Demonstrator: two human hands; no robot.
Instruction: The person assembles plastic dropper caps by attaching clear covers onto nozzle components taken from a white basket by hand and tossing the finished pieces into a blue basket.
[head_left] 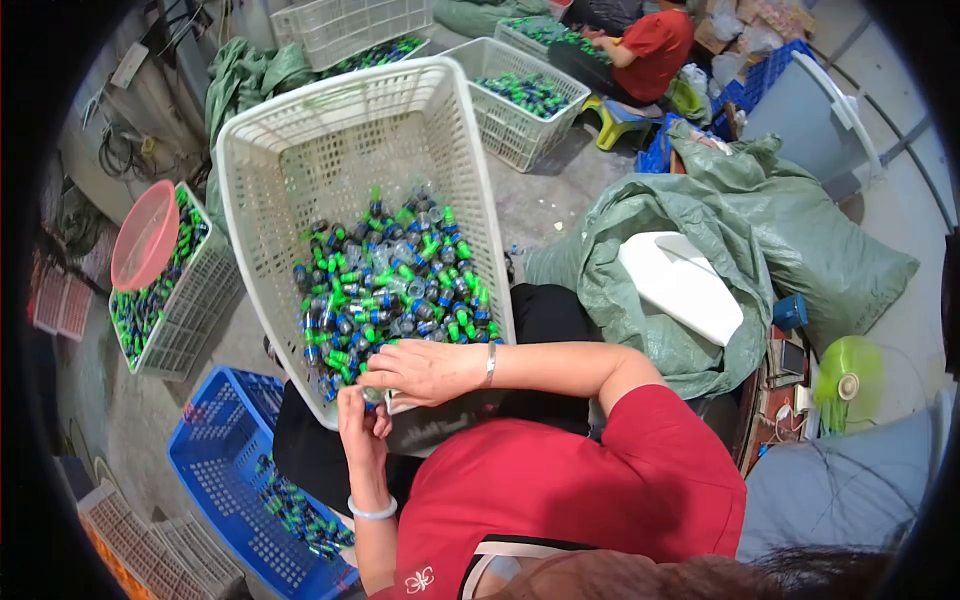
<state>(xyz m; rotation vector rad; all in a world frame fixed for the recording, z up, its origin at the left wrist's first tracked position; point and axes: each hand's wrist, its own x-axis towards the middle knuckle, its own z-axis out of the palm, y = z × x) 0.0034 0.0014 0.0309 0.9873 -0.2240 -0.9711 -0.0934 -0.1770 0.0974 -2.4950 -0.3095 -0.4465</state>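
A large white basket leans over my lap, its lower part filled with small clear, blue and green capped pieces. At its near edge my left hand pinches a small clear and blue piece. Reaching in from the right, my right hand has its fingers closed on the same piece, palm down over the basket's near rim. The fingertips of both hands meet there and partly hide the piece.
A blue basket stands lower left, a white basket with a pink bowl at left. Green sacks lie right, one holding a white scoop. A green fan is far right. Another person sits at the back.
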